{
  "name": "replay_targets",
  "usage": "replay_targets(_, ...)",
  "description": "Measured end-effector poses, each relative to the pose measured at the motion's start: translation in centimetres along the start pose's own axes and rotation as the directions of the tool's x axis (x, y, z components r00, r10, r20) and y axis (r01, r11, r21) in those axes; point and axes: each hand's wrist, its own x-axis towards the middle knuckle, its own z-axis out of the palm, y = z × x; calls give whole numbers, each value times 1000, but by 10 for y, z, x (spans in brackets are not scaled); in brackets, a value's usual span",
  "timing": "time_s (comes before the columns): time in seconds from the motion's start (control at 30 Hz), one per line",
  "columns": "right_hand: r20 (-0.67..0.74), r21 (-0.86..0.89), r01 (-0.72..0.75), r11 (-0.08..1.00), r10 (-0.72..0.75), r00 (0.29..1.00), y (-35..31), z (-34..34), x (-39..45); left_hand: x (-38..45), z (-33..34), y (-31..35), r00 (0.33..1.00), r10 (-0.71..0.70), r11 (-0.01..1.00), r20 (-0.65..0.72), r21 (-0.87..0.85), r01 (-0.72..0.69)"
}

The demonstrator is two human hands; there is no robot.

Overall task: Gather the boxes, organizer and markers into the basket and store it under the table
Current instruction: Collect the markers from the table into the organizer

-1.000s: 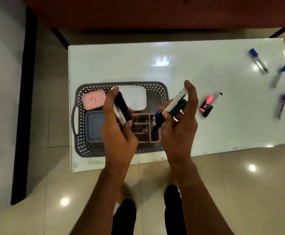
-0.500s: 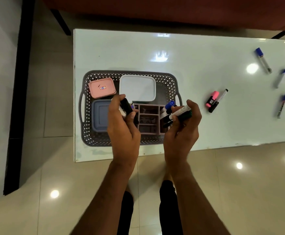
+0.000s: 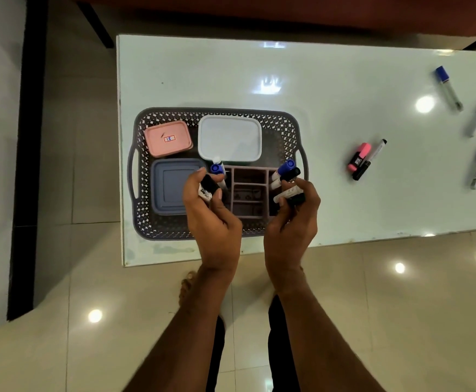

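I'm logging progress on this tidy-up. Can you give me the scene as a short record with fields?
basket: on table, holds pink box, white box, blue box, organizer
left hand: grips black-capped marker over organizer
right hand: grips several markers
loose on table: pink highlighter, thin black pen, three blue-capped markers
stored under table: not yet

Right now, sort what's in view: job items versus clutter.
Job:
basket
pink box
white box
blue box
organizer
markers in left hand and right hand
five loose markers, e.g. highlighter

Clutter:
none visible on the table
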Motion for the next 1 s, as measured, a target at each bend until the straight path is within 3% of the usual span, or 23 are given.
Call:
replay_targets(0.27, 24, -3, -17, 1000, 17, 1000, 4, 2, -1, -9, 8, -16, 993, -112, 994, 37, 16, 111)
replay_targets(0.47, 24, -100, 10, 995, -7, 1000, 11, 5, -1, -19, 5, -19, 983, -159, 986, 96, 58, 154)
replay_targets(1.0, 18, -123, -11, 992, 13, 1000, 9, 7, 3, -18, 14, -18, 983, -165, 977, 80, 146, 152)
